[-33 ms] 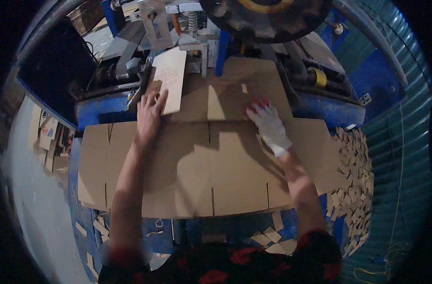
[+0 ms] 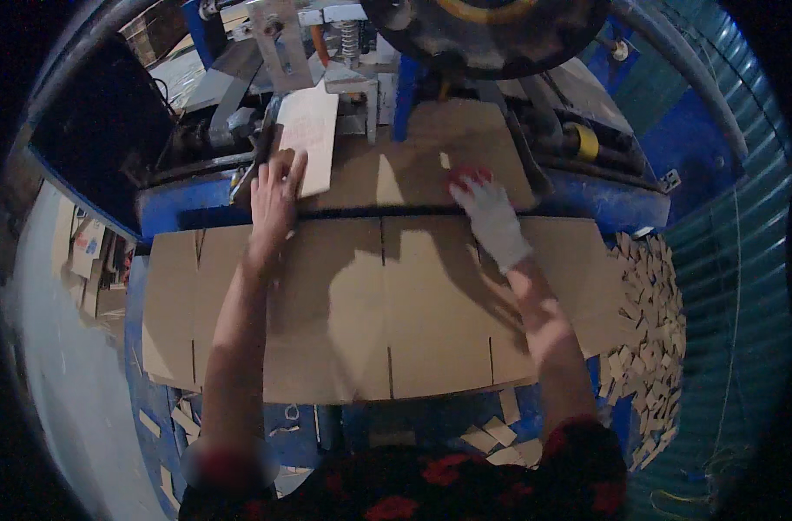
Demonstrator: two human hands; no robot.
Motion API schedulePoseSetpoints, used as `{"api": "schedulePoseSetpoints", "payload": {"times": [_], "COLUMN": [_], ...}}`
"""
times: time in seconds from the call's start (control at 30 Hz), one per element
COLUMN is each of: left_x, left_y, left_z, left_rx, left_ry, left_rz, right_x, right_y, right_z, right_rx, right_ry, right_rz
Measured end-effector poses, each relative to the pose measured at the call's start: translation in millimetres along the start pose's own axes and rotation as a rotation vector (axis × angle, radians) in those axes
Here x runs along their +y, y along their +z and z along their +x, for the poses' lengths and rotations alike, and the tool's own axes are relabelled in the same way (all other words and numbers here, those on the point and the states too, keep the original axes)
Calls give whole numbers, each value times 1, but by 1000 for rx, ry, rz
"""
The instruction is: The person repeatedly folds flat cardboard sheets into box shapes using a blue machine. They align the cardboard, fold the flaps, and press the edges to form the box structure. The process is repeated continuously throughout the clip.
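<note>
The cardboard sheet (image 2: 422,174) lies crosswise at the fingertips, long axis left to right; the gloved right hand (image 2: 493,217) rests on it, fingers open. The left hand (image 2: 274,198) is nearer the pale flap (image 2: 311,130); whether it grips, I cannot tell.

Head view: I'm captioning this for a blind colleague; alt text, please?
A bare left hand and white-gloved right hand rest on cardboard at a blue machine; a slotted cardboard blank lies nearer, cardboard scraps heaped to its right.
</note>
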State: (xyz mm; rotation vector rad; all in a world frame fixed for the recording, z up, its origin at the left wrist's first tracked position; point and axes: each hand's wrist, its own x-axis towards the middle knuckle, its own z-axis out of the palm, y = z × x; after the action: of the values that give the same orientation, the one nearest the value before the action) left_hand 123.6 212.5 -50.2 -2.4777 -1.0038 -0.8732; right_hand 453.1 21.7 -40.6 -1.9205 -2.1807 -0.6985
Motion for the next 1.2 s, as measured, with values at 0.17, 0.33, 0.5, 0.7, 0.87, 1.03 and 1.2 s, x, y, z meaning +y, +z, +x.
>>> {"api": "schedulePoseSetpoints", "payload": {"times": [0.17,0.33,0.5,0.7,0.87,1.03,1.2], "left_x": [9,-23,-76,-88,-101,-104,-51], "left_y": [34,-54,-180,-229,-229,-247,-289], "left_z": [50,-66,-227,-301,-316,-291,-262], "left_rx": [-42,-252,-350,-397,-543,-528,173], "left_ry": [-220,-197,-915,-1014,-1010,-920,-846], "left_rz": [-270,-250,449,140,301,232,-816], "right_x": [36,40,12,-8,-18,-14,-37], "right_y": [27,-27,-91,-131,-140,-132,-191], "right_z": [69,-24,-201,-322,-380,-394,-332], "right_rx": [-13,147,-175,-253,356,747,990], "right_ry": [242,217,577,825,1606,1539,1105], "right_rz": [-42,199,10,-73,775,1357,1023]}}
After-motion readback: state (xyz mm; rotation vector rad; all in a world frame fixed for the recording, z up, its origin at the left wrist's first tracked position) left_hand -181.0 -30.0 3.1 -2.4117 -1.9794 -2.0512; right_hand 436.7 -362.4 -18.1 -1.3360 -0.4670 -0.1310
